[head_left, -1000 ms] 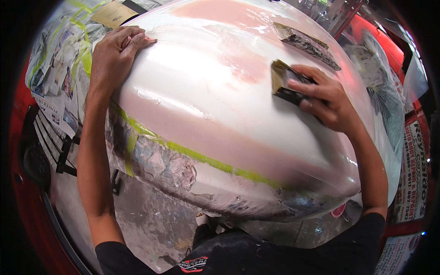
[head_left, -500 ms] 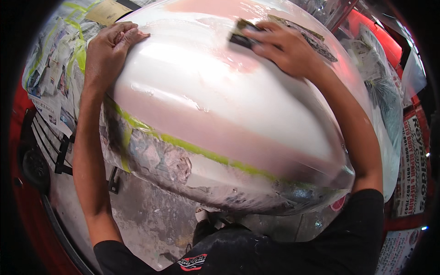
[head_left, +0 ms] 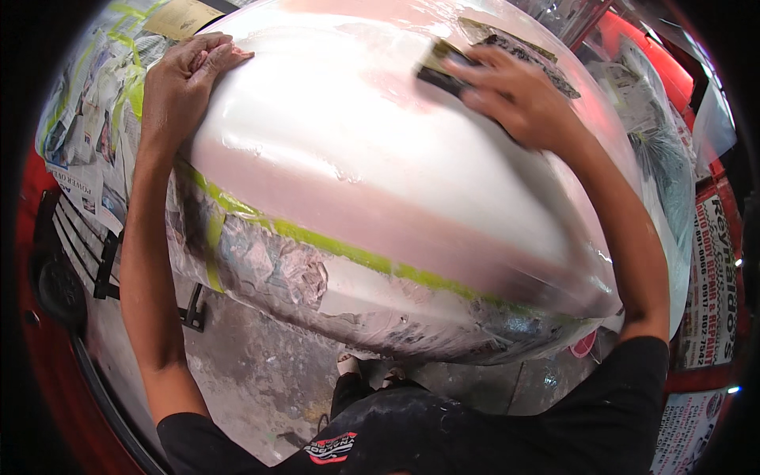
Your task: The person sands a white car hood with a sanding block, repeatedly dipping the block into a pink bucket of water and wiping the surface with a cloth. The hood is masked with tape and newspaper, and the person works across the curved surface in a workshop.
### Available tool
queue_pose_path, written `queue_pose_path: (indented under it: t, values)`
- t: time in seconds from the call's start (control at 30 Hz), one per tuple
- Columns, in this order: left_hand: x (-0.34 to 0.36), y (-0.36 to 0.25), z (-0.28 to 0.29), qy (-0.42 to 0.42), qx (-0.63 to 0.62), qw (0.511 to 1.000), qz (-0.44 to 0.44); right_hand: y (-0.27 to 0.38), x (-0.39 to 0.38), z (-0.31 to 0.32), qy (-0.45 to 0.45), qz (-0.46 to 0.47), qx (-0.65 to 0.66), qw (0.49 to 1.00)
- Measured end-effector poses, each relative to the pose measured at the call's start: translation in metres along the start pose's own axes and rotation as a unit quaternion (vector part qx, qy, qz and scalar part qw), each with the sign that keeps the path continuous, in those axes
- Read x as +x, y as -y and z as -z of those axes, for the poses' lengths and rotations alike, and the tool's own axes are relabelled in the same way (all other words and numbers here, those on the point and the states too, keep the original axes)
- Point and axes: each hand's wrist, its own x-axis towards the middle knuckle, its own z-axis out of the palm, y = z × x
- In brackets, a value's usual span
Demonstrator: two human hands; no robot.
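Note:
A large curved vehicle body panel (head_left: 340, 142), white with pink patches and a wet shine, lies below me, edged along the bottom by lime tape (head_left: 332, 245) over crumpled paper. My left hand (head_left: 182, 83) rests at its upper left edge, fingers closed round a small pink piece (head_left: 237, 53), perhaps a cloth. My right hand (head_left: 518, 99) grips a dark block with olive sandpaper (head_left: 439, 67) on the panel's upper right, slightly blurred. Just beyond it lies a rumpled, speckled dark sheet (head_left: 530, 59).
Newspaper masking (head_left: 83, 134) with tape and a tan sheet (head_left: 178, 17) are at the left, above a black rack (head_left: 87, 245). Red bodywork (head_left: 661, 51), plastic sheeting (head_left: 653, 166) and a signboard (head_left: 704, 277) stand at the right. Below is a concrete floor (head_left: 237, 372) with my feet.
My right hand with the block swept up and leftward, then came slightly back down and right. My left hand sits a little higher and further left in the picture, still closed.

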Motion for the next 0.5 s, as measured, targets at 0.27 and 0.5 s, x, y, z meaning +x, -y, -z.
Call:
queue_pose_path:
  t: [0.27, 0.5]
  values:
    - [0.003, -0.021, -0.005, 0.012, 0.019, 0.999, 0.027, -0.004, 0.018, -0.003, -0.007, -0.013, 0.017, 1.0]
    - [0.006, -0.001, 0.0, -0.012, 0.036, 0.999, -0.038, 0.007, 0.009, 0.005, 0.003, -0.026, 0.006, 1.0]
